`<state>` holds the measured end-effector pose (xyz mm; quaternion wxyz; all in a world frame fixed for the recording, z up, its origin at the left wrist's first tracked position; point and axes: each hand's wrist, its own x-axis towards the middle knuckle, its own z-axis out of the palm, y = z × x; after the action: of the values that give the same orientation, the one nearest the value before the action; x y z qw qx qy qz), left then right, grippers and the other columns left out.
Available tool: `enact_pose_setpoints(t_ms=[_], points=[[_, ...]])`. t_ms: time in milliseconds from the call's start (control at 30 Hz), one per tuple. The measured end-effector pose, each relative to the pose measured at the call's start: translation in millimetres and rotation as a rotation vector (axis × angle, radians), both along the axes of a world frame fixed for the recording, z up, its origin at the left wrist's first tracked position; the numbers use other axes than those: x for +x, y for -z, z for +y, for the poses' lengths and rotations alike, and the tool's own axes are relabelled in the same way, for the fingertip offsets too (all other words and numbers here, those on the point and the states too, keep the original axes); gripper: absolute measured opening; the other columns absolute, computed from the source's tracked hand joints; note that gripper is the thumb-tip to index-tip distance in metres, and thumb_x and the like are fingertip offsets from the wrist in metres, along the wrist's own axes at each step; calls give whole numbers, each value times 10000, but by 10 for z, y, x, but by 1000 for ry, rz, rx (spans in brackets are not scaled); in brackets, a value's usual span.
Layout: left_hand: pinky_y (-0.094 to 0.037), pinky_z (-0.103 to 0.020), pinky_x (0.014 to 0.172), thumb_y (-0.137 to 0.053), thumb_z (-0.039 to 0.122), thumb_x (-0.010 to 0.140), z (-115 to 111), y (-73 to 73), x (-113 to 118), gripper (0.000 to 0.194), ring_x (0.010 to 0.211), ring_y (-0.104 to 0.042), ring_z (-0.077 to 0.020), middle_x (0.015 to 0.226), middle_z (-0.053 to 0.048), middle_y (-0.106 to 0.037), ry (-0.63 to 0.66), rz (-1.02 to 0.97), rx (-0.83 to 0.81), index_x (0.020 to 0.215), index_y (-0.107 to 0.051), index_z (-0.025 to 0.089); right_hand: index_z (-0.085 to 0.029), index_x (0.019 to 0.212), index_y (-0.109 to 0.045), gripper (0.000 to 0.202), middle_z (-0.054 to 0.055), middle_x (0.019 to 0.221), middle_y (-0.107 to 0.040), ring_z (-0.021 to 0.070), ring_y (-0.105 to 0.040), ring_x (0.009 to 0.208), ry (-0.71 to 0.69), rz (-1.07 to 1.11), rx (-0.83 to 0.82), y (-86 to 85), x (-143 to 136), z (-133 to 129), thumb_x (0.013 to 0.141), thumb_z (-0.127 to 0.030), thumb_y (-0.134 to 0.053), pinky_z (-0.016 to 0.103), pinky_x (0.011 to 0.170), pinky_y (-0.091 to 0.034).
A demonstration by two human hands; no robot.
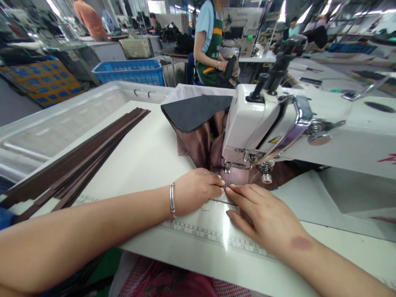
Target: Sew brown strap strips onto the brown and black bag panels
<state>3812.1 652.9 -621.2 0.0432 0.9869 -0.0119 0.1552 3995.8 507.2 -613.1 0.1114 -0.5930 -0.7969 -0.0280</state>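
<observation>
Head view, hands (199,190) on satiny brown cloth (201,144), left grip unclear, right spread open

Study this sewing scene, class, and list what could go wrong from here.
Fingers could be hurt: the fingertips of the left hand and right hand rest just in front of the presser foot.

The brown cloth lies in folds behind the foot, so a fold might get caught in the stitching.

The loose brown strips lie beside the left forearm, which might brush them out of their pile.
</observation>
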Motion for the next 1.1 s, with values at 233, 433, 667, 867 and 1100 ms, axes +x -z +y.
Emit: enact_pose_setpoints(t_ms=[233,433,667,867,1100], points=[[-463,-361,950,-539,155,879,136,44,94,189,1109,-577,-203,1189,-43,-637,-37,15,-11,1028,-656,160,-132,1279,-539,456,100,1216,-590,260,-534,1096,31,-3,3,52,47,114,891,-371,-524,454,937,-468],[-452,-346,957,-494,147,915,202,57,166,220,1093,-580,-189,1162,-49,-642,-88,12,-30,1083,-635,145,-120,1306,-509,490,126,1320,-524,285,-487,1182,85,17,-1,93,70,188,891,-380,-515,480,969,-448],[-437,-349,993,-497,118,893,213,39,234,237,1104,-567,-186,1155,-59,-625,-170,91,-91,1099,-612,143,-143,1276,-512,456,99,1333,-513,279,-479,1192,151,55,-27,80,73,250,887,-382,-520,478,958,-464],[-424,-335,1009,-499,109,875,217,20,243,250,1115,-559,-185,1152,-53,-620,-162,94,-126,1095,-612,146,-139,1266,-518,455,114,1328,-513,277,-483,1191,146,76,-2,92,68,251,873,-368,-537,479,973,-452],[-437,-336,988,-493,121,886,224,35,261,225,1087,-575,-174,1134,-55,-630,-186,95,-121,1066,-623,157,-152,1258,-526,450,128,1298,-533,273,-509,1166,136,124,27,116,80,274,853,-347,-549,479,951,-465]])
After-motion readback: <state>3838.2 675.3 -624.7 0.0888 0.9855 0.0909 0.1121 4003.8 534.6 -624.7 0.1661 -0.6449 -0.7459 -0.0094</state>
